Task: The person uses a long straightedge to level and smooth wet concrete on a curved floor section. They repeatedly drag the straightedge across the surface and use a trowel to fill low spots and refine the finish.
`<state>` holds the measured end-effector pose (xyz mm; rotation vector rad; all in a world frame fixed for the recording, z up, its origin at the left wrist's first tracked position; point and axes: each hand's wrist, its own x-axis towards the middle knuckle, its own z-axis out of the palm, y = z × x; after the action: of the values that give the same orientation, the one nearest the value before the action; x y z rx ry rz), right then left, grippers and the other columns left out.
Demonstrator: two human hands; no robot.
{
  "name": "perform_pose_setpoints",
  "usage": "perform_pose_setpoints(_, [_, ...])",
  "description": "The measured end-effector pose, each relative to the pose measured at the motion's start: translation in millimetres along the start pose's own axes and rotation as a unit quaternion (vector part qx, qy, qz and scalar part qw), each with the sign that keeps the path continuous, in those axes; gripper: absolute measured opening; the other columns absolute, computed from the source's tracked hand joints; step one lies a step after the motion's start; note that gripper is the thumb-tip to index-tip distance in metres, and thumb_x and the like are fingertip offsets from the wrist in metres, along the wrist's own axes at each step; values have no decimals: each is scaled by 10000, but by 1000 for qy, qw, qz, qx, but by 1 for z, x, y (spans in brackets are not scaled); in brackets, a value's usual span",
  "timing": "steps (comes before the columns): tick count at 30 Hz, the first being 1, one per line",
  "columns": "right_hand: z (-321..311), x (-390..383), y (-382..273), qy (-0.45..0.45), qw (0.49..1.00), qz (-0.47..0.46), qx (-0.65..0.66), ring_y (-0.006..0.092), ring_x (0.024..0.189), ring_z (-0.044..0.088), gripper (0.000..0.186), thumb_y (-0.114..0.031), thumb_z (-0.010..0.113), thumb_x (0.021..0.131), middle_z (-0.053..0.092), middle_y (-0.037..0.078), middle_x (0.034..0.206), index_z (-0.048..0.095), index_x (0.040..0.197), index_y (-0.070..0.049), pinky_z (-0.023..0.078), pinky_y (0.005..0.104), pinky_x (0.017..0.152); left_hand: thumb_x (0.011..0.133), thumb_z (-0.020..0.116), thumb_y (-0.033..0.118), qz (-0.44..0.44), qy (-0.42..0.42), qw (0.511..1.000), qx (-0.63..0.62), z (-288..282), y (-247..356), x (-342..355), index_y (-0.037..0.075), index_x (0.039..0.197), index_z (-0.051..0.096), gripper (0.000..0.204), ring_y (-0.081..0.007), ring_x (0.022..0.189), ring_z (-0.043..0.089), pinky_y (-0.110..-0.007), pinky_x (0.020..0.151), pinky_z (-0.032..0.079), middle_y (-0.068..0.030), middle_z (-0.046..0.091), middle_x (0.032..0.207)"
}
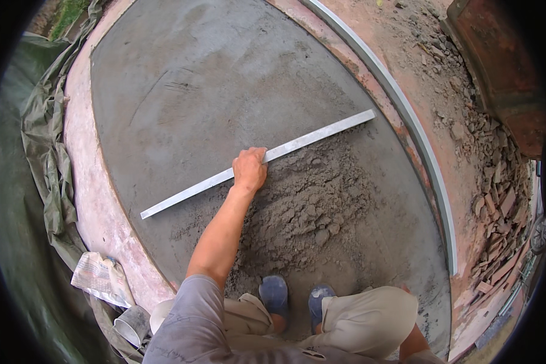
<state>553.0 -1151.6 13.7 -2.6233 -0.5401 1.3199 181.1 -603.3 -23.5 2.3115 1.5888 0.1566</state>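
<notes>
Pale metal forms the long straight bar [321, 135], which lies slantwise across the grey mortar surface [182, 91], its right end farther from the person than its left. The left hand [249, 169] is closed over the bar near its middle, knuckles up, the bare forearm reaching out from a grey sleeve [191, 318]. Beyond the bar the surface is mostly smooth, with a few scratches; on the near side a crumbly, dark heap of loose mix [309, 209] sits close against it, mostly right of the forearm. Blue shoes [274, 294] stand just behind the heap, below beige trousers [370, 315]. The right hand is mostly hidden beyond the right knee, so I cannot tell its state. A metal rail [415, 124] runs along the right side; a bucket [132, 326] and a crumpled sack [102, 278] lie at the lower left.
</notes>
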Motion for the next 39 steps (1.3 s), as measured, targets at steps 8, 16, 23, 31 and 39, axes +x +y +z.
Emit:
perform_pose_setpoints(8, [5,16,-15,25,995,-63,-72,249,820,722,249,-222,744,820,736,129,886,669,981,-47,568,378,752,763,712,39,43,-49,997,-39,24,70,-88,100,1149,695,391,-338,1011,616,-462,851,497,-92,687,1078])
perform_pose_setpoints(16, [-14,4,-46,59,994,-93,-9,239,794,711,196,-147,718,834,722,134,863,659,966,-15,562,357,744,796,642,87,178,-203,963,-21,35,163,-164,154,1010,703,232,-268,913,632,-430,762,513,-15,650,921])
perform_pose_setpoints(23, [-24,-6,-39,79,996,-38,-18,243,780,707,179,-146,713,836,717,133,844,644,926,-7,561,365,733,796,758,120,44,48,998,25,-25,7,-8,99,1169,697,378,-334,1014,624,-459,849,513,-116,690,1108])
perform_pose_setpoints(31, [-14,-23,-23,92,990,-20,-109,314,770,701,233,-199,740,800,710,159,833,634,888,-11,551,411,717,825,765,240,-164,21,984,58,-65,-139,117,118,1239,652,446,-379,1149,619,-489,955,498,-155,668,1217])
perform_pose_setpoints(39, [-10,-32,-13,86,990,8,-108,329,806,702,222,-212,729,810,714,169,859,650,903,-25,552,413,747,828,766,238,-113,10,991,70,-35,-78,130,131,1243,655,442,-367,1139,627,-489,953,500,-138,674,1218])
